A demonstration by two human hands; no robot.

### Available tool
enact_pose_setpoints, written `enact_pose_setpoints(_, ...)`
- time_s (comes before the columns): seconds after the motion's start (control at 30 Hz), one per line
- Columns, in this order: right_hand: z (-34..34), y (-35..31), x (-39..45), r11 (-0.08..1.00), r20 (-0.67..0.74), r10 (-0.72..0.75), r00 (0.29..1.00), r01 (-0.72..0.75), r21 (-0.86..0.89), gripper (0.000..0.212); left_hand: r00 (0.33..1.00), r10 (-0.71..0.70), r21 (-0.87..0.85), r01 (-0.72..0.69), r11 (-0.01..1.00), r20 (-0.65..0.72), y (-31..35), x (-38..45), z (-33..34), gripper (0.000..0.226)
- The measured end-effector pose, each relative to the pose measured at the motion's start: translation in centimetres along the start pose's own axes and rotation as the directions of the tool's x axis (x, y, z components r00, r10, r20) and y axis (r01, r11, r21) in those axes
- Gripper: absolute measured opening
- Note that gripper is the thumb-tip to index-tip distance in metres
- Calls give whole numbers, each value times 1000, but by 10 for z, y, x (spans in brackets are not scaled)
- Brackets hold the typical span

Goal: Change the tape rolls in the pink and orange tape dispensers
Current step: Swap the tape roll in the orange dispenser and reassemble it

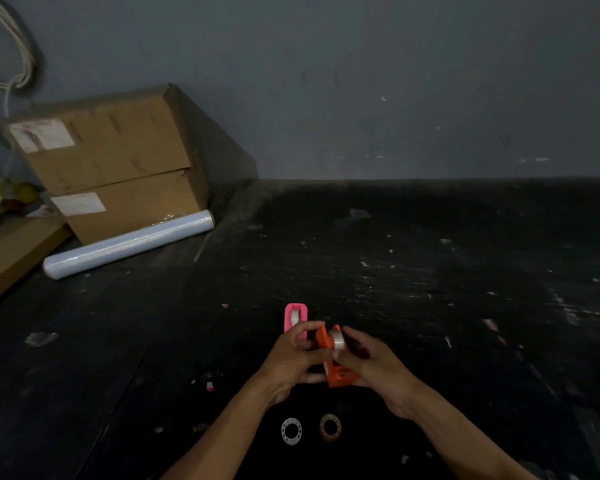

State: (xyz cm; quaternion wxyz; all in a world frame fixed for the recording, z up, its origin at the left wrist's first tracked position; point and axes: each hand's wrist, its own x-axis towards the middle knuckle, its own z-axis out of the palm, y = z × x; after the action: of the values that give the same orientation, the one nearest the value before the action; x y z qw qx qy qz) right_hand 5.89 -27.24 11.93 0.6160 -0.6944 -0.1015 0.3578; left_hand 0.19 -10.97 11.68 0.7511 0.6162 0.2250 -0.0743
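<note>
I hold the orange tape dispenser [336, 374] above the dark table, a clear tape roll [336, 338] sitting in its top. My left hand [293, 358] grips the dispenser's left side, thumb over the top. My right hand [378, 365] holds its right side, fingers against the roll. Just behind my left hand the pink tape dispenser [294, 317] stands on the table with a clear roll inside. Two loose tape rolls lie flat near me: a whitish roll [291, 431] and a brownish roll [330, 427].
Two stacked cardboard boxes [118, 168] stand at the back left against the grey wall, with a roll of stretch film [129, 244] lying in front of them. A flat carton [11, 251] is at the far left. Small scraps dot the table [430, 289].
</note>
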Motion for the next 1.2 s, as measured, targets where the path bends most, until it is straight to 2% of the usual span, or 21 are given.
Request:
enact_pose_setpoints(0.1, -1, 5, 0, 986, 15, -40, 999, 41, -160, 36, 999, -25, -25, 24, 999, -31, -4, 2, 8, 52)
enact_pose_setpoints(0.3, -2, 17, 11, 925, -128, -117, 985, 61, -375, 37, 998, -34, -57, 30, 998, -61, -18, 12, 15, 36)
enact_pose_setpoints(0.37, -2, 21, 16, 911, -165, -134, 977, 55, -410, 36, 998, 2, 34, 0, 999, -67, -27, 18, 14, 39)
enact_pose_setpoints(0.43, -1, 28, 23, 918, -202, -108, 973, 20, -397, 36, 993, 89, 204, -72, 976, -72, -34, 21, 9, 41)
enact_pose_setpoints(0.53, 2, 41, 42, 925, -302, -55, 952, -65, -375, 40, 955, 256, 515, -145, 845, -150, -46, 25, -10, 43)
enact_pose_setpoints(0.63, 3, 51, 65, 918, -391, -19, 920, -139, -371, 50, 897, 372, 702, -105, 704, -239, -66, 29, -42, 46)
enact_pose_setpoints(0.77, 6, 50, 92, 892, -475, -3, 880, -212, -398, 58, 923, 261, 852, 117, 510, -283, -101, 34, -81, 57)
enact_pose_setpoints(0.9, 10, 47, 117, 868, -519, -14, 855, -248, -431, 61, 933, 276, 945, 146, 293, -230, -127, 37, -95, 58)
enact_pose_setpoints(1.0, 13, 47, 133, 860, -545, -14, 838, -268, -435, 62, 918, 320, 958, 161, 238, -234, -136, 39, -95, 72)
enact_pose_setpoints(1.2, 19, 53, 150, 850, -564, -24, 826, -280, -447, 65, 908, 347, 959, 159, 237, -236, -137, 41, -95, 73)
